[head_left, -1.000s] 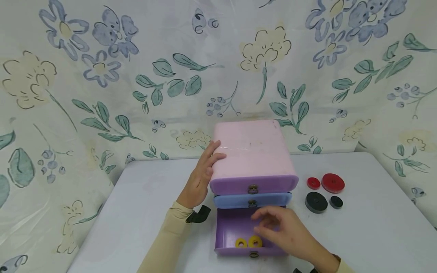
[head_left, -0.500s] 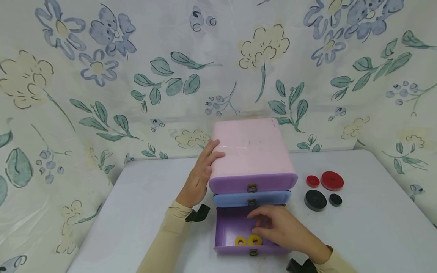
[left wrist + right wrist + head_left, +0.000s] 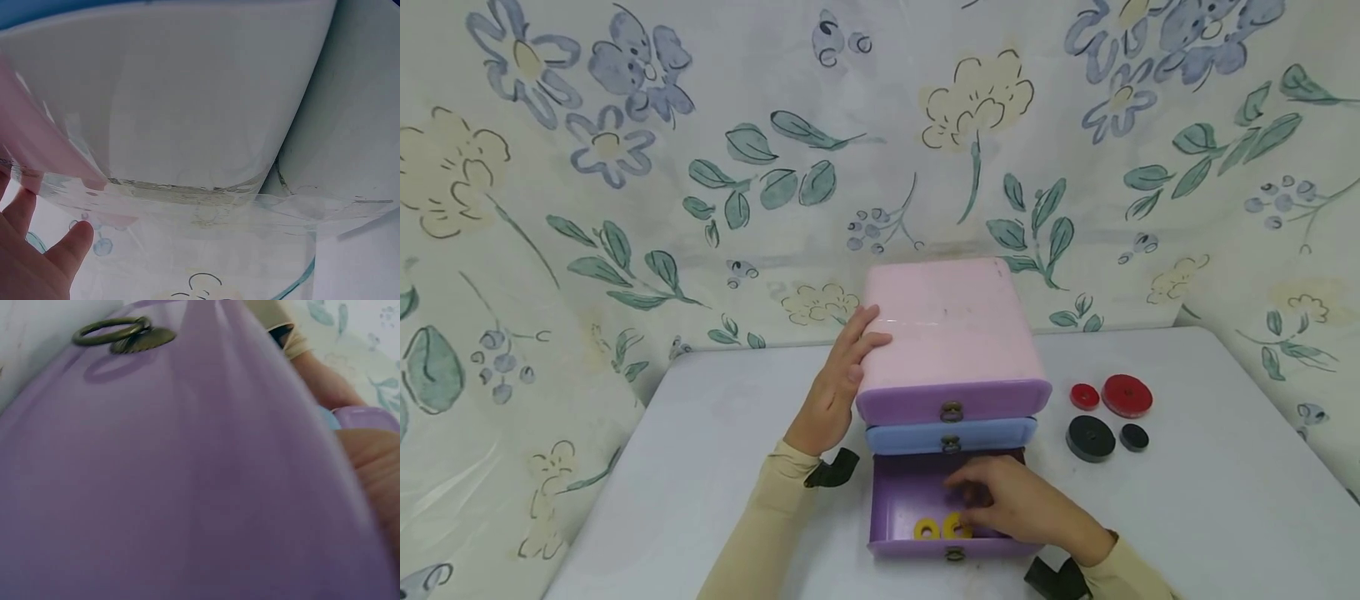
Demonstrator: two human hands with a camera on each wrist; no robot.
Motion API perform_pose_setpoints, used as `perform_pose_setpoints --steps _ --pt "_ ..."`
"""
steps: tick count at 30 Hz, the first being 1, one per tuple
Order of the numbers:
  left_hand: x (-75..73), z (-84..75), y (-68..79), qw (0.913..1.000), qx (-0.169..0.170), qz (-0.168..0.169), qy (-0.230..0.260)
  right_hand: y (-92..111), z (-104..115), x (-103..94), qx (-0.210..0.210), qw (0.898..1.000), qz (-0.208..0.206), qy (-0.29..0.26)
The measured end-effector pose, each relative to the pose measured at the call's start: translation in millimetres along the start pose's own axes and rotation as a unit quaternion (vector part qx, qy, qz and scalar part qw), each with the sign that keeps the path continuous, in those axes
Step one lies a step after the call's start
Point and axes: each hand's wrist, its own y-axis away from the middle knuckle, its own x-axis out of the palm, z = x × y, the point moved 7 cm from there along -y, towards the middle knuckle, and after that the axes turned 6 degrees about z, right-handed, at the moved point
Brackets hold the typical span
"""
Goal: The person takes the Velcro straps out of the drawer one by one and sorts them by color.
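A small chest of drawers with a pink top stands on the table, its lowest purple drawer pulled out. Two yellow rings lie inside near the drawer front: a left ring and a right ring. My left hand rests along the chest's left side, fingertips on the top edge; in the left wrist view its fingers are extended beside the white side wall. My right hand reaches into the drawer, fingers bent and thumb overlapping the right ring. In the right wrist view the drawer front hides the fingertips.
A large red disc, a small red disc, a large black disc and a small black disc lie right of the chest. The blue middle drawer is above the pulled-out one. A flowered cloth hangs behind.
My right hand has lowered deeper into the drawer, its thumb coming down to the right yellow ring. My left hand stays on the chest.
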Motion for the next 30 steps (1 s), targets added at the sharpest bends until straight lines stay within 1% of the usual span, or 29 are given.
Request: perform_pose_setpoints --steps 6,11,15,19,30 --pt "0.3 0.2 -0.7 1.0 0.004 0.001 0.001 -1.3 -2.0 3.1 -0.018 0.999 0.016 0.026" --pt "-0.4 0.1 -0.1 1.0 0.0 -0.001 -0.003 -2.7 -3.4 5.8 -0.032 0.999 0.031 0.015" --pt "-0.3 1.6 0.3 1.0 0.005 -0.001 -0.004 -4.3 -5.9 8.3 -0.045 0.998 0.041 0.011" --pt "-0.6 2.1 0.2 0.9999 0.01 -0.001 -0.006 -5.5 -8.8 9.9 -0.044 0.998 0.052 0.009" --pt "-1.1 -0.3 -0.2 1.0 0.005 0.002 -0.008 -7.8 -9.4 14.7 -0.035 0.995 0.086 0.031"
